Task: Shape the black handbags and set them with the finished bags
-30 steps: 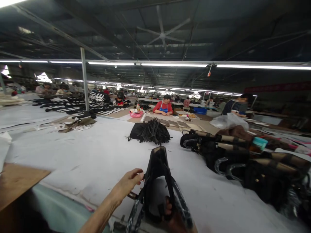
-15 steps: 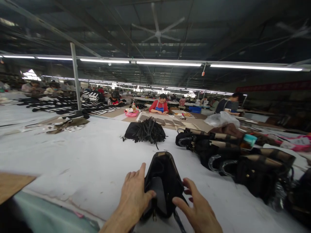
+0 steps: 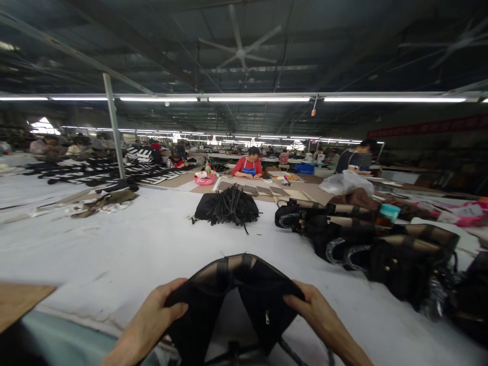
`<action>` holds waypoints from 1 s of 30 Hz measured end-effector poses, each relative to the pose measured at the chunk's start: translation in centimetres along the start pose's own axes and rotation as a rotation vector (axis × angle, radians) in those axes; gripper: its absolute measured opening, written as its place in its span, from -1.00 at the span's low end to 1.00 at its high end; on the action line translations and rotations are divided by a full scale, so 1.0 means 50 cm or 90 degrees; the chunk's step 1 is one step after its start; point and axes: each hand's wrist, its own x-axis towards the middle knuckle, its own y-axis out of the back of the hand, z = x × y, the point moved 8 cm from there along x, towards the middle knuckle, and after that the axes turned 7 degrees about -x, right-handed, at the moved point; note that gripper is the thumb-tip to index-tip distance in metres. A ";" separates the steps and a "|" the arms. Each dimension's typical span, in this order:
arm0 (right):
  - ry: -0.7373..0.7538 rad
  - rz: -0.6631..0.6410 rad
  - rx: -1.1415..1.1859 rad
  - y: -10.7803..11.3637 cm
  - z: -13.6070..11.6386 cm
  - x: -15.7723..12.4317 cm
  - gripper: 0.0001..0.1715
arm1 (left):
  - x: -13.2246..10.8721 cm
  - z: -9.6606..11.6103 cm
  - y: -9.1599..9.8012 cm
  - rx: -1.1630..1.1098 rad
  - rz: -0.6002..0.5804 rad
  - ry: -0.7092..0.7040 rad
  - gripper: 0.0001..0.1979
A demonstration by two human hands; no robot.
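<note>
Bag (image 3: pixel 263 300), single and black, lies spread at the near side of one white tabletop (image 3: pixel 114 244), two sides clamped by the left hand (image 3: pixel 156 312) and right hand (image 3: pixel 318 310), one pile of strips (image 3: pixel 234 206) beyond.

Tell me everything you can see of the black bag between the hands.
The bag is black, with a soft fabric look, a brown-and-black band along its inner rim and a small gold-coloured zip pull inside on the right. Its mouth gapes wide. The left hand and right hand grip opposite sides, thumbs inside. It is over the white-covered table; the picture crops its lower part, so whether it rests there is unclear.
</note>
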 end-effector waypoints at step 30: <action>0.037 0.041 -0.190 -0.027 -0.041 -0.009 -0.67 | 0.228 0.198 -0.237 0.415 -0.174 -0.357 -0.96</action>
